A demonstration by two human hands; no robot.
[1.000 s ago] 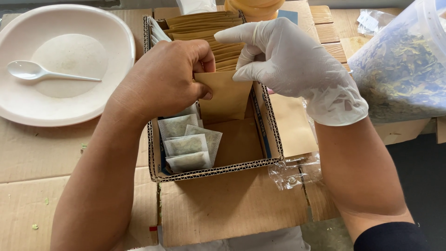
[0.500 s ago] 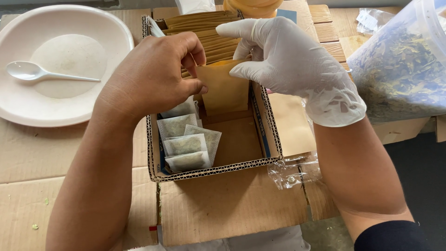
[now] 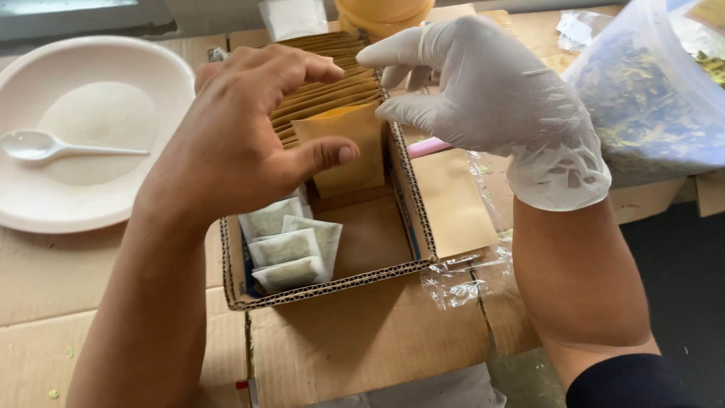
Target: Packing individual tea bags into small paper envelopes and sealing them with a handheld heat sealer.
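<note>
- Over the cardboard box (image 3: 411, 208), both hands work at a row of brown paper pouches (image 3: 321, 94) that stand on edge in its far half.
- The left hand (image 3: 234, 143) is bare and half open: its fingers spread above the row and its thumb lies against the face of the front pouch (image 3: 340, 147). It closes on nothing.
- The right hand (image 3: 491, 91) wears a white glove. Its thumb and fingers pinch the upper right corner of the front pouch, while the index finger points out to the left.
- The front pouch stands upright inside the box, touching the row behind it, and its mouth looks a little open.
- About 4 white filter sachets (image 3: 291, 245) with dried leaf inside lie stacked in the near left corner of the box. They seem not yet packed into pouches, so a good part of the work looks left.
- To the right, a clear bag of dried leaves (image 3: 649, 98) rests on the table. To the left, a white plate (image 3: 30, 204) holds a white plastic spoon (image 3: 53, 146).
</note>
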